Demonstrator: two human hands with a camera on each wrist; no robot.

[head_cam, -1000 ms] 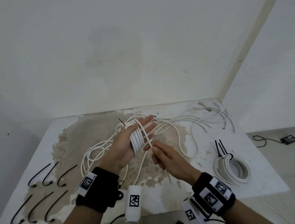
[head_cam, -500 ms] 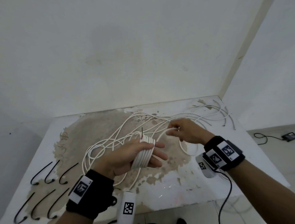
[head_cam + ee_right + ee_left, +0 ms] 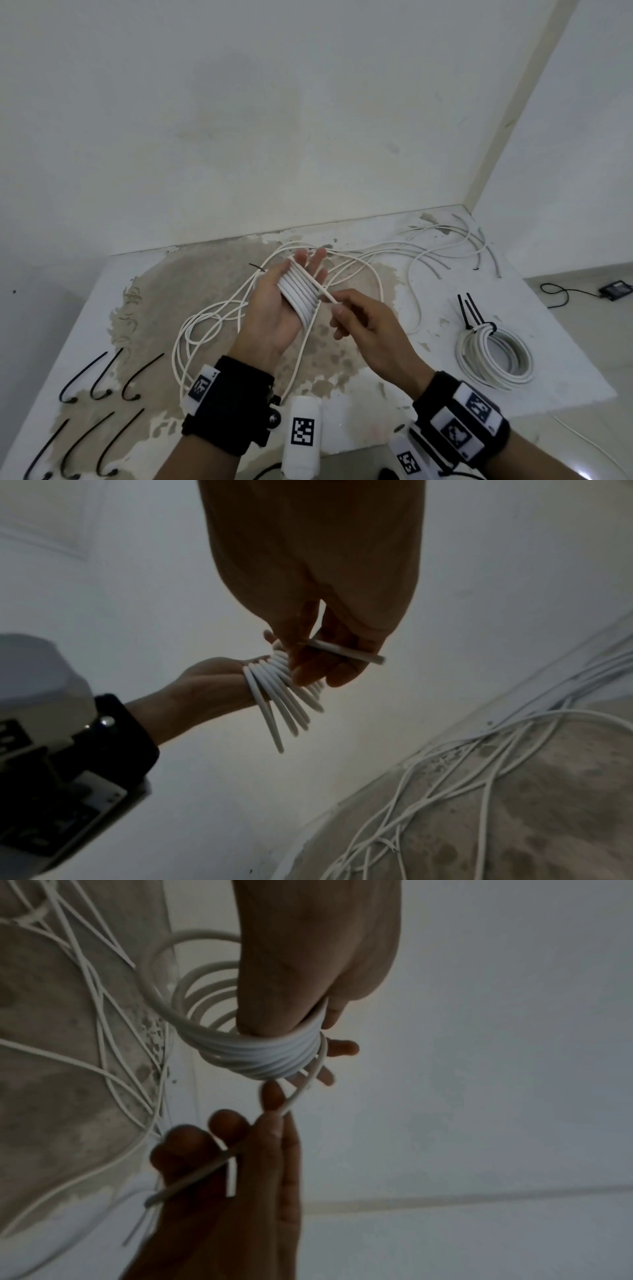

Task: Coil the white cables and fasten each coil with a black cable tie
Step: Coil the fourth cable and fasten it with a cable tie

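The left hand (image 3: 274, 308), fingers straight, is wearing white cable (image 3: 299, 294) loops mid-frame; the right hand (image 3: 368, 322) is pinching the cable above the table (image 3: 565, 373).

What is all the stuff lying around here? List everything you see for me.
Cable being coiled: one, white, wound in turns around the left hand's fingers, the rest trailing loose over the table.
Loose cables: several, white, far right part of the table; exact number unclear.
Finished coil: one, white, right side of the table, fastened with black ties.
Spare cable ties: six, black, curved, in two rows at the table's near left.
Table: one, white with a worn brown patch.
Small device: one, black, with a black cord, on the floor at right.
Left hand: fingers straight, carrying the coil.
Right hand: pinches the cable beside the coil.
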